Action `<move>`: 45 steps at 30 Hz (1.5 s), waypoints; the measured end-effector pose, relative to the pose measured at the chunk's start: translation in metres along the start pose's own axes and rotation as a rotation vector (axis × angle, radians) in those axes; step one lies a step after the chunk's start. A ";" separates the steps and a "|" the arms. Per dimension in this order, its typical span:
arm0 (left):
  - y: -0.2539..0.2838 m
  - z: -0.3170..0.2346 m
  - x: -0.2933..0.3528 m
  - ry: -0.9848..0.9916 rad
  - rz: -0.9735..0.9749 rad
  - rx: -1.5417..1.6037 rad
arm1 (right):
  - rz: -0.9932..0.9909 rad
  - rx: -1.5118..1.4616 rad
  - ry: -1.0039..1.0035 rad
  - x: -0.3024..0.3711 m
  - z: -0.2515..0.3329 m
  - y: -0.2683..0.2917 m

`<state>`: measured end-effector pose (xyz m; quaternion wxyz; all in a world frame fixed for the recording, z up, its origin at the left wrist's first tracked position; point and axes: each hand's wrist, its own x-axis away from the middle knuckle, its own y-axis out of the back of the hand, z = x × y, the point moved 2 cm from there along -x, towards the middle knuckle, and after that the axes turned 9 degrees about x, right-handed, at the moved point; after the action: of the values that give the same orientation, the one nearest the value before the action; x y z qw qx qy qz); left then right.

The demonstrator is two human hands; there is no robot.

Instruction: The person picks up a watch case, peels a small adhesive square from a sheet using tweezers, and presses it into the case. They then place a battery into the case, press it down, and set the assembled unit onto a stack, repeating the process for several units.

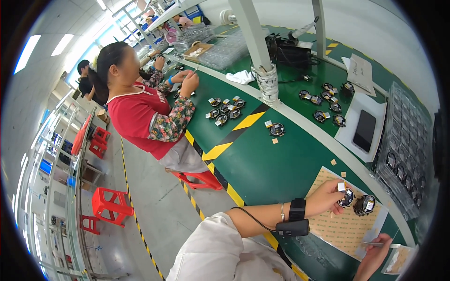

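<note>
My left hand (324,197) is closed on a small round black electronic module (346,197) with a white square piece at its top. It hovers over a tan sheet of adhesive pads (328,227) lying on the green bench. Beside it, a second group of round modules (364,205) rests on the sheet's right side. My right hand (378,253), low at the right, grips a thin metal tool that looks like tweezers (372,243), its tip pointing left over the sheet. Small tan squares (333,162) lie beyond the sheet.
A clear tray of modules (403,154) and a phone (364,131) on a white tray stand at right. Loose modules (227,110) lie further off. A white shelf post (255,42) rises from the bench. A co-worker in red (140,112) sits at left.
</note>
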<state>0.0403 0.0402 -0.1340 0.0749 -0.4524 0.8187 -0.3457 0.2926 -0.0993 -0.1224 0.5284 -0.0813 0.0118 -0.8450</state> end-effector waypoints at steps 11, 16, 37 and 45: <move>0.000 0.002 0.001 -0.024 -0.025 -0.008 | -0.125 -0.004 0.086 -0.011 -0.011 -0.002; 0.002 0.002 -0.003 -0.035 -0.019 -0.046 | -0.156 0.069 0.088 -0.014 -0.014 0.000; 0.004 0.010 0.001 0.004 -0.025 -0.068 | -0.046 0.123 0.117 -0.015 -0.015 -0.011; -0.012 0.008 0.003 0.243 0.082 -0.159 | -0.096 0.106 0.059 -0.023 -0.007 -0.005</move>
<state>0.0506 0.0294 -0.1318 -0.0470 -0.3779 0.8643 -0.3286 0.2972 -0.0768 -0.1315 0.4904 -0.0290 -0.0212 -0.8708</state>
